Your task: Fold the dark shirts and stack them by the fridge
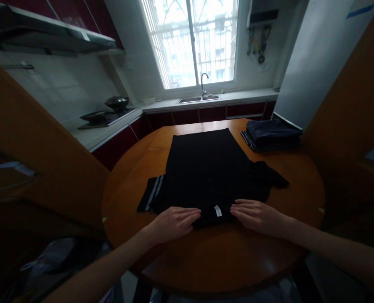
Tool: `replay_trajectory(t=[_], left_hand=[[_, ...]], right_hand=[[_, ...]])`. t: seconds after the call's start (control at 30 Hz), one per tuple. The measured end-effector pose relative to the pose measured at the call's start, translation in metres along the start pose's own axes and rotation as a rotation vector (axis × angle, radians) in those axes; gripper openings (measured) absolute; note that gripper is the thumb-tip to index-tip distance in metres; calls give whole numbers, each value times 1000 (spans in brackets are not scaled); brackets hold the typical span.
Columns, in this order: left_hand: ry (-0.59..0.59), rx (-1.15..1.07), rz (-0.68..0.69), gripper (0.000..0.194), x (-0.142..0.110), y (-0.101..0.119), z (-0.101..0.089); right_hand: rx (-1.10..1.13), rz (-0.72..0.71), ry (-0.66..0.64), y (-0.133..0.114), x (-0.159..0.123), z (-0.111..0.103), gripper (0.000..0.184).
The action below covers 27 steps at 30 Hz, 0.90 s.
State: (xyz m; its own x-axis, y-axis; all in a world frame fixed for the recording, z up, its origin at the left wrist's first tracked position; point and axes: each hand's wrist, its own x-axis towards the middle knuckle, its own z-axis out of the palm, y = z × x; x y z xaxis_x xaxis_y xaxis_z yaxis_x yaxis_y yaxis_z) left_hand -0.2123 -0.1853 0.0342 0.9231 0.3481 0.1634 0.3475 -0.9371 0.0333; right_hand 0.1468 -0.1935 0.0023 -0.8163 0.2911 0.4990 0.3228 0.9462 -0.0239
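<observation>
Both hands, left and right, lie palm-down, fingers together, on the black shirt at lower center of the worktop; its dark folds seem hard to distinguish.

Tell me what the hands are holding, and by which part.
Nothing appears held: left hand and right hand rest on the black shirt, either side of its white label.
</observation>
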Motion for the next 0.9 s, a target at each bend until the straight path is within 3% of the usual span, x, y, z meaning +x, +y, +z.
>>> replay_trajectory(t=[0.1, 0.2, 0.3, 0.4, 0.5, 0.57, 0.67, 0.77, 0.9], left_hand=[[-6, -95, 36, 37, -4, 1, -12], [-68, -213, 29, 39, -1, -4, -31], [-16, -249, -167, 39, 23, -23, -39], [96, -215, -384, 45, 64, -53, -24], [-7, -129, -518, 56, 91, -87, 5], [-99, -78, -600, 64, 89, -106, 22], [-138, -33, -683, 71, 66, -125, 35], [-141, -28, -733, 75, 57, -129, 36], [-110, -41, -619, 68, 105, -124, 39]], right_hand=[[87, 17, 18, -8, 4, -9, 33], [234, 123, -33, -7, 14, -19, 25], [230, 356, -5, 16, 38, -16, 31], [61, 598, -28, 51, 64, 5, 47], [-59, 754, -203, 80, 70, 28, 62], [-91, 838, -292, 94, 56, 35, 69], [-135, 956, -322, 104, 27, 32, 75], [-182, 980, -293, 110, 24, 26, 73], [-117, 863, -253, 120, 78, 40, 66]])
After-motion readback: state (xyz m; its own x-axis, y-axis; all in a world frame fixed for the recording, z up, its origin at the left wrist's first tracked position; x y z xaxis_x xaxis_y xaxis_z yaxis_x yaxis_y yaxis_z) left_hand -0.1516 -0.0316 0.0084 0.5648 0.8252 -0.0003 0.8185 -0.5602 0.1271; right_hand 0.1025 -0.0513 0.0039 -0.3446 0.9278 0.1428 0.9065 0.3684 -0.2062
